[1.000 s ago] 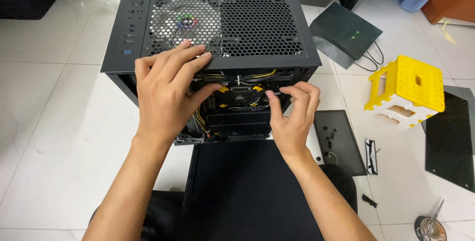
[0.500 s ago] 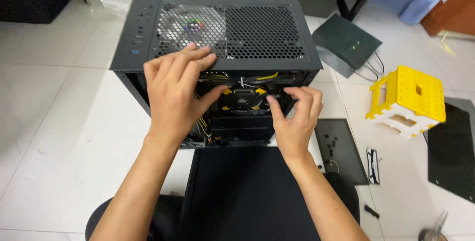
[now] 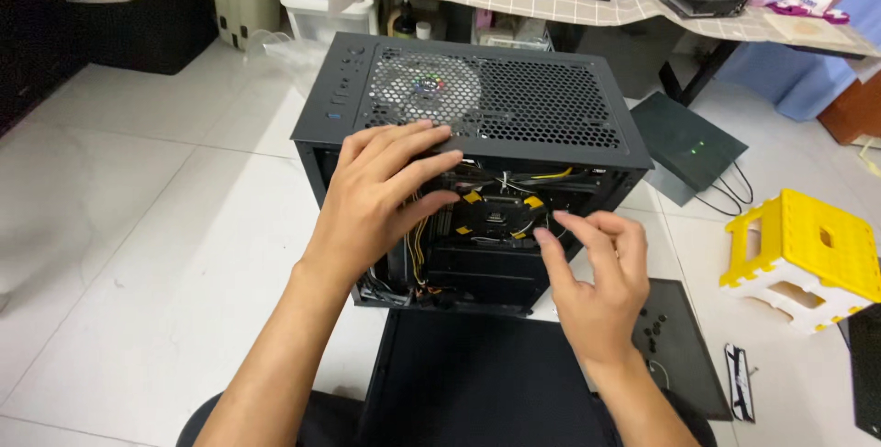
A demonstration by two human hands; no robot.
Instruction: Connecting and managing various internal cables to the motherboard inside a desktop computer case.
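Our left hand (image 3: 381, 199) rests spread on the case (image 3: 477, 98) on the floor (image 3: 138, 227), gripping nothing. Our right hand (image 3: 596, 282) hovers open, fingers loose, beside the cables (image 3: 418, 250). We judge the case heavy and stiff, best held by its frame; the cables are soft.

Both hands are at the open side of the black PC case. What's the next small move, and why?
Probably bring the right hand back in to the black-and-yellow part. That hand hovers just outside the opening, fingers spread and empty, while the left hand rests on the computer case at its top edge, steadying it. The part sits among loose cables.
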